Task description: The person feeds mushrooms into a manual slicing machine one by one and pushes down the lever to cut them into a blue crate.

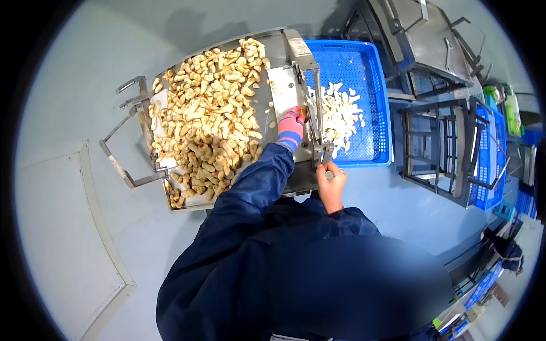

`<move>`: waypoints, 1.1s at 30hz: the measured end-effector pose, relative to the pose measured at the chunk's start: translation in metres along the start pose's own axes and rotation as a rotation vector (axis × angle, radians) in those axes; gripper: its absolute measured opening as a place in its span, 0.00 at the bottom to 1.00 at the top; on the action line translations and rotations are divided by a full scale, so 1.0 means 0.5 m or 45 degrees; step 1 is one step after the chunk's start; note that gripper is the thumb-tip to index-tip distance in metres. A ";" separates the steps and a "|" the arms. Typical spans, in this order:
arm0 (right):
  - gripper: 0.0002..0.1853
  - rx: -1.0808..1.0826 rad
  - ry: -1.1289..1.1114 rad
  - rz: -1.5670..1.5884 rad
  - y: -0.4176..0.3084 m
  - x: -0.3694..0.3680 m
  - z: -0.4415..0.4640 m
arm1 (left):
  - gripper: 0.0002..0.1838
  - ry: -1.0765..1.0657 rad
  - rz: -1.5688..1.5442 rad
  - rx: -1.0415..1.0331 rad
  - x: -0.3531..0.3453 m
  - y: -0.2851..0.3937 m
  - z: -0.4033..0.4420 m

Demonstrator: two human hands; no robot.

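Knobbly tan-and-cream pieces (pixel 210 108) are heaped across the grey metal worktop (pixel 277 50), mostly toward its far left side, with a few loose fragments scattered near the pale metal plate (pixel 281 77) at the right. By the edge of that plate, the left hand (pixel 291 129), covered by a pink-and-blue striped glove, is placed with its fingertips close to the silver metal lever arm (pixel 318 108); its fingers look drawn together, though whether a piece is pinched between them cannot be told. The grey metal knob (pixel 329 176) near the lower end of the lever arm is gripped by the curled fingers of the bare right hand (pixel 331 189). Beyond the lever arm, small white pieces (pixel 341 111) are gathered in the blue plastic mesh basket (pixel 339 59), mainly along the side nearest the worktop. For good control, each piece is probably best laid flat and steadied from behind, with the gloved fingertips tucked back from the line of the lever arm before any force is applied. The knob is best worked smoothly, without jerks, and only once the gloved hand is settled, since a glove of this kind may offer little protection against pinching or cutting. Small fragments are best brushed off the plate while the lever arm is raised, so that pieces can be seated evenly.
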State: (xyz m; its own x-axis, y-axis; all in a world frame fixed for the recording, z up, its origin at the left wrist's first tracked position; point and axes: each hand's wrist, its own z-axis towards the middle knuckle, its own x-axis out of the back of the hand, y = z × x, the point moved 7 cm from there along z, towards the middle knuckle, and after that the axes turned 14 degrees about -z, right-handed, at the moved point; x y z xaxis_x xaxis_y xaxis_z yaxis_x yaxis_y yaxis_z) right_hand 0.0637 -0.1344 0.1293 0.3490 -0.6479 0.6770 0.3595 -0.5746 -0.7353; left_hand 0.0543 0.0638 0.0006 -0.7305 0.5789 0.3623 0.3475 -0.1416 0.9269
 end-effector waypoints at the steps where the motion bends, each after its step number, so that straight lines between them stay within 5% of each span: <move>1: 0.11 0.026 0.010 -0.041 -0.007 0.001 0.002 | 0.19 -0.014 -0.028 0.042 0.000 -0.005 -0.008; 8: 0.10 -0.127 -0.091 0.113 -0.025 0.006 0.011 | 0.21 0.107 -0.172 0.119 -0.008 -0.024 -0.040; 12: 0.11 0.097 0.057 0.037 0.057 -0.038 -0.025 | 0.20 0.075 -0.224 0.152 0.010 0.012 -0.049; 19: 0.09 -0.048 -0.019 0.006 -0.005 -0.002 -0.002 | 0.20 0.057 -0.205 0.137 0.000 -0.011 -0.055; 21: 0.10 0.110 0.028 0.040 0.059 -0.043 -0.029 | 0.21 -0.014 -0.259 0.250 -0.002 -0.006 -0.035; 23: 0.10 -0.089 -0.089 0.015 0.102 -0.061 -0.035 | 0.22 -0.004 -0.295 0.193 -0.009 -0.022 -0.031; 25: 0.10 -0.010 0.002 0.038 -0.009 -0.009 -0.010 | 0.22 0.002 -0.301 0.168 -0.015 -0.038 -0.026; 28: 0.10 -0.083 -0.040 0.144 0.031 -0.029 -0.021 | 0.21 -0.063 -0.408 0.226 0.008 -0.003 -0.033; 31: 0.11 -0.089 -0.064 0.041 0.067 -0.054 -0.035 | 0.20 -0.177 -0.794 0.371 -0.034 -0.067 -0.022; 33: 0.11 -0.048 0.044 0.014 0.012 -0.011 -0.014 | 0.21 -0.072 -0.614 0.136 -0.081 -0.161 0.005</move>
State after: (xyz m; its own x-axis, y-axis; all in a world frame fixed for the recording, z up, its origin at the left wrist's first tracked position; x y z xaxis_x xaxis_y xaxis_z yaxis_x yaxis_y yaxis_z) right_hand 0.0580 -0.1376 0.1210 0.3226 -0.6705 0.6681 0.3226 -0.5857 -0.7435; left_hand 0.0573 0.0534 -0.0889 -0.7909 0.6012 -0.1141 0.0383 0.2348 0.9713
